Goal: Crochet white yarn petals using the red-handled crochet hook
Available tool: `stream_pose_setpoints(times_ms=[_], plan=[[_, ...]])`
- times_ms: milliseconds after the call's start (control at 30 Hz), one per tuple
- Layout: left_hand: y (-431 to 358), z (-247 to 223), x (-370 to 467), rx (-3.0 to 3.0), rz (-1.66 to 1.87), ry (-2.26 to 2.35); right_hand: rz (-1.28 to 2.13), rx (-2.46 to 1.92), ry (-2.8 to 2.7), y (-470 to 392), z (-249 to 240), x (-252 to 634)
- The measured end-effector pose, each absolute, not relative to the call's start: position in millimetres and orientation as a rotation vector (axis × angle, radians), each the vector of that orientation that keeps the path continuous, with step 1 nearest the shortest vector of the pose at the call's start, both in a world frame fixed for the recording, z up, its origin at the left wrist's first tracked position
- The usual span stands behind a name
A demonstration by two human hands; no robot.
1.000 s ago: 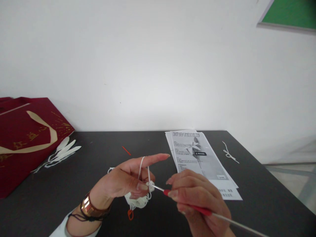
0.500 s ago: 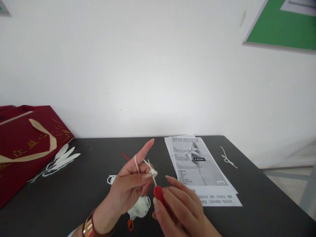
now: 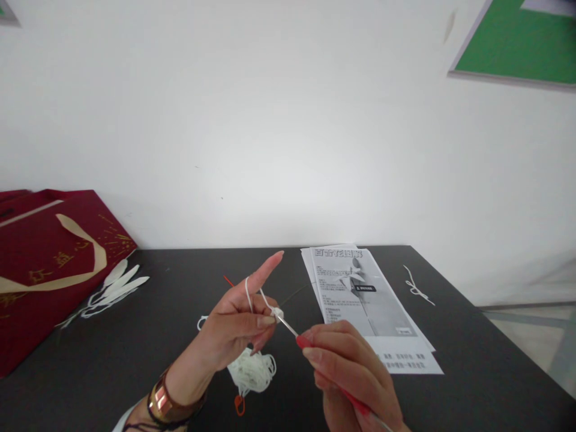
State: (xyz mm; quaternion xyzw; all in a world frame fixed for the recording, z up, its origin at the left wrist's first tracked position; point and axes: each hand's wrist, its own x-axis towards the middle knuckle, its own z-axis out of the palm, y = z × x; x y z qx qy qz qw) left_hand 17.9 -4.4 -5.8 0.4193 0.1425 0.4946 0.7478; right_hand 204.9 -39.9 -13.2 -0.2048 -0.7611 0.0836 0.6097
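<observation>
While the left hand (image 3: 234,327) keeps its forefinger raised with white yarn (image 3: 249,290) looped over it, the right hand (image 3: 348,369) has drawn back toward the near edge of the tabletop (image 3: 180,282). Half a second ago the crochet hook (image 3: 288,327) stood nearly upright in the small white stitch (image 3: 278,312); now it slants down to the right, its metal tip still at the stitch. That reads as one pull of a stitch being worked through, with the piece still very small.

Both hands are closed on their things: the left pinches the stitch between thumb and middle finger, the right grips the hook's red handle (image 3: 306,343) in closed fingers. They sit just apart, joined by the shaft, above the near middle of the tabletop.

Below them a loose bundle of yarn (image 3: 252,371) lies near the front edge, an orange stitch marker (image 3: 239,405) just beside it. Farther back, right of centre, printed instruction sheets (image 3: 364,300) lie fanned; a short knotted yarn scrap (image 3: 416,288) lies toward the far right corner. A thin red pin (image 3: 228,281) lies behind the left hand. At the left edge are white petal pieces (image 3: 114,285) and a dark red gift bag (image 3: 45,264). Nothing crowds the hands; only the trailing yarn could snag.
</observation>
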Motion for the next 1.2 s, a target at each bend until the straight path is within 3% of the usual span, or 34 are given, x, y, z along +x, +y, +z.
stream_pose_setpoints(times_ms=[467,700,967,1200], plan=[[-3,-8,18,0.858,0.928,0.282,0.882,-0.468,-1.217,-32,-9,207],[-7,-9,20,0.846,0.987,0.325,1.027,-0.441,-1.019,-25,-4,204],[-8,-8,28,0.901,1.094,0.41,1.518,-0.513,-0.676,-13,-7,195],[-13,-14,36,0.894,1.173,0.426,1.503,-0.562,-0.707,-15,-8,189]])
